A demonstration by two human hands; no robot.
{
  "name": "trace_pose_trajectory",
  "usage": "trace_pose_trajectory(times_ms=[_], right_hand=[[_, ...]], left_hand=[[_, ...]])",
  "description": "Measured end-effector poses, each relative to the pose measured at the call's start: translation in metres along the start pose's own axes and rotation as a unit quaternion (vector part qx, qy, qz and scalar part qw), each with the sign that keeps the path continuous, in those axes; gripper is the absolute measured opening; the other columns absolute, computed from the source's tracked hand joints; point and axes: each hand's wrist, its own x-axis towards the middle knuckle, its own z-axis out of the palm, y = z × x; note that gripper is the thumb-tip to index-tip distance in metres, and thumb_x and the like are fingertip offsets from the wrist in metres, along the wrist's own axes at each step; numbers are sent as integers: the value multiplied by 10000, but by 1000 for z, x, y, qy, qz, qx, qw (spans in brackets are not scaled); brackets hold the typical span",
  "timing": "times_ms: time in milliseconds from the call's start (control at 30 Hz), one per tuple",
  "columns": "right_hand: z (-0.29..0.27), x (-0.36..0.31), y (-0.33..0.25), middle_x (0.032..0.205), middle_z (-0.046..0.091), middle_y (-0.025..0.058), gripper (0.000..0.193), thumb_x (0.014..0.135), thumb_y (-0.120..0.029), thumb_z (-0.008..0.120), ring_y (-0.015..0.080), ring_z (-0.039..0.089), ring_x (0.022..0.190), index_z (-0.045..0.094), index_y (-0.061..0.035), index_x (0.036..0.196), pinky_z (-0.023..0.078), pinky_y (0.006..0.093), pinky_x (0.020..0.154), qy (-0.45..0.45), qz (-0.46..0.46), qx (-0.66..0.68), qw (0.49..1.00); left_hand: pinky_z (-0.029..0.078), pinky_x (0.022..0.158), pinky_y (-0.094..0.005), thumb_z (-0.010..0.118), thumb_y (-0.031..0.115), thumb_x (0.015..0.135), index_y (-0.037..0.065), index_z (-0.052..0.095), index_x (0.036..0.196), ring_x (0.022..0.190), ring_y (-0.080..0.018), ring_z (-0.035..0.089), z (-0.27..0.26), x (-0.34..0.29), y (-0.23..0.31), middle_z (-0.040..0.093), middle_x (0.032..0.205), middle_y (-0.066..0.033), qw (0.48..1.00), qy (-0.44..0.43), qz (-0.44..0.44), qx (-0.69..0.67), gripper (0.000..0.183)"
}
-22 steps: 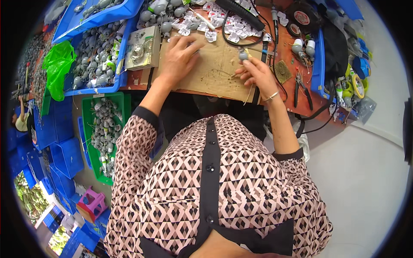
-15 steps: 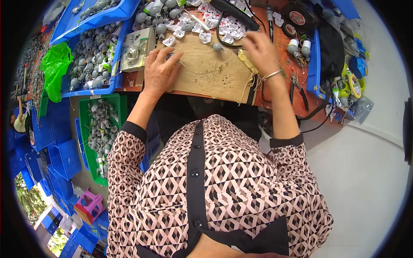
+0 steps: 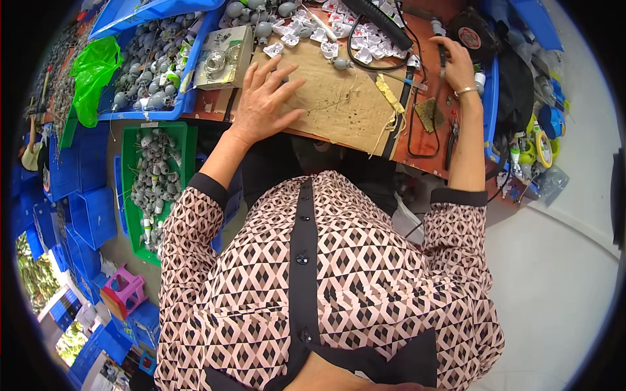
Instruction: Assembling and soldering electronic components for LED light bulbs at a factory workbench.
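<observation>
The left hand (image 3: pixel 264 98) lies flat with its fingers spread apart on a brown cardboard sheet (image 3: pixel 339 101) in the upper middle of the frame. It holds nothing. The cardboard sheet sits on the bench (image 3: pixel 430 140), which is reddish brown.

The right hand (image 3: pixel 453 62) is in the upper right of the frame. It reaches to a thin dark tool (image 3: pixel 440 49) near the back of the bench. Its fingers curl at the tool, but I cannot tell if they grip it. A bracelet (image 3: pixel 465 92) is on that wrist.

Small white parts (image 3: pixel 326 32) lie in a heap at the top of the cardboard sheet. A black cable (image 3: pixel 375 62) loops just beside them. A small box with metal rings (image 3: pixel 222 58) sits just left of the left hand.

A blue bin (image 3: pixel 156 52) full of grey bulb-shaped parts is in the upper left of the frame. A bright green bag (image 3: pixel 91 72) hangs over its left side. Under it, a green bin (image 3: pixel 153 182) holds more grey parts. Blue crates (image 3: pixel 78 195) are stacked at the left edge.

The person wears a pink and black patterned shirt (image 3: pixel 365 280).
</observation>
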Motion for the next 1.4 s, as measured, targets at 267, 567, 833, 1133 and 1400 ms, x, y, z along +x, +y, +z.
trace_pose_trajectory(times_ms=[267,567,833,1133,1400], right_hand=[[-13,-38,-135,995,630,79,198,945,-121,688,270,594,920,656,-77,1135,461,399,851,221,-79,76,969],[24,-95,-209,1162,601,165,360,999,-190,657,264,604,881,580,-36,1315,498,373,821,139,-94,201,965],[37,-112,-210,964,640,119,330,948,-69,668,183,663,830,606,-38,1271,536,312,738,83,-120,225,963],[65,-29,-215,1083,747,44,286,753,12,669,294,682,1007,636,-104,1013,541,403,812,82,-281,110,950],[69,-58,-196,1270,709,-12,315,745,37,626,297,593,1214,611,-128,1013,373,444,1082,-97,-287,31,953]], left_hand=[[260,1185,-517,786,356,813,154,698,1088,1202,-240,574,17,-5,19,670,1133,-7,998,57,12,-10,353],[365,1057,-479,760,255,842,145,682,918,1007,-229,605,23,-10,17,659,939,10,995,84,-46,1,154],[404,977,-430,772,214,798,147,669,849,949,-222,590,24,-13,22,621,896,6,993,112,-28,-27,133],[427,909,-388,768,200,804,138,691,882,916,-223,584,25,-13,26,620,901,0,993,107,-3,-53,126],[423,919,-395,769,186,797,133,690,880,903,-225,579,26,-16,21,612,874,0,994,99,9,-47,126]])
